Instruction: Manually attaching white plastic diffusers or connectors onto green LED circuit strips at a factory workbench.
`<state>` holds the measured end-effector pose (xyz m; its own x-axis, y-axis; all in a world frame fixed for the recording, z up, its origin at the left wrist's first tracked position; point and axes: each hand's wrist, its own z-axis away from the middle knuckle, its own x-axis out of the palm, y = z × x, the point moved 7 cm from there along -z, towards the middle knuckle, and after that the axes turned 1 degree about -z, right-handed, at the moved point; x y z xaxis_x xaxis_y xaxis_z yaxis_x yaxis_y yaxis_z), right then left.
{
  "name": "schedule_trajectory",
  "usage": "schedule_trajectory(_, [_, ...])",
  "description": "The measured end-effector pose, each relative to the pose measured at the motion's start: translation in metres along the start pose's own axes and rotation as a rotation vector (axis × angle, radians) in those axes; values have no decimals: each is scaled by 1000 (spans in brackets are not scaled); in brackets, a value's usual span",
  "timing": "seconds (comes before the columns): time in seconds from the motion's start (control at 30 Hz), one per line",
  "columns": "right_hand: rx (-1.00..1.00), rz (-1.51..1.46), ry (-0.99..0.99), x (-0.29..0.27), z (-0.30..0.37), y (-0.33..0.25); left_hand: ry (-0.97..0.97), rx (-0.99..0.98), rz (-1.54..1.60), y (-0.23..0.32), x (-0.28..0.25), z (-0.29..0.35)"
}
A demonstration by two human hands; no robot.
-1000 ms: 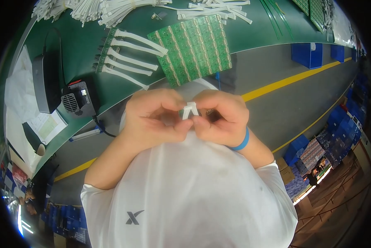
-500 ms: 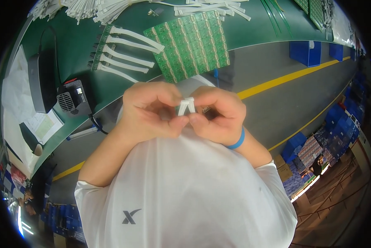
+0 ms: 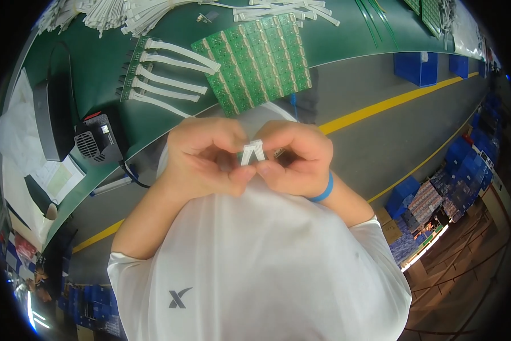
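"Looking at the grip, what does each hand have?"

"Left hand (image 3: pixel 204 154) and right hand (image 3: pixel 298 152) each pinch narrowly, thumb to forefinger, on a pair of white cable ends (image 3: pixel 259 150). The pieces sit between the fingertips, tops close together, lower parts spread apart."

"Are they joined?"

"I can't tell; the fingers cover too much."

"How far along does it look?"

"Ahead and left of the grip, a narrow board strip (image 3: pixel 131 73) carries a row of white cables (image 3: pixel 178 53), apparently already fitted. The held piece I'd judge to be midway, with both hands on it."

"And what's left?"

"Plenty, probably. Straight ahead of the grip lies a green circuit panel (image 3: pixel 255 62), its small boards seemingly unseparated. Farther beyond, to the left, cable bundles (image 3: pixel 147 17) lie loose."
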<state>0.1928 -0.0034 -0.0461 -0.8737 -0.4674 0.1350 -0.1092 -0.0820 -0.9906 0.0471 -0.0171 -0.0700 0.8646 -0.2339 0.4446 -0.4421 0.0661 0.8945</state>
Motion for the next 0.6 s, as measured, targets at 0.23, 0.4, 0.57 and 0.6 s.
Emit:
schedule_trajectory(0.23, [-13,-104,29,2,-1,1,-60,48,24,2,-1,-1])
schedule_trajectory(0.4, [0,-37,-75,0,-2,-8,13,71,20,8,-2,0])
schedule_trajectory(0.57, [307,-381,198,-19,-2,9,150,-98,169,1,-14,2])
schedule_trajectory(0.6, [277,-372,199,-25,-6,8,187,-152,218,3,-15,0])
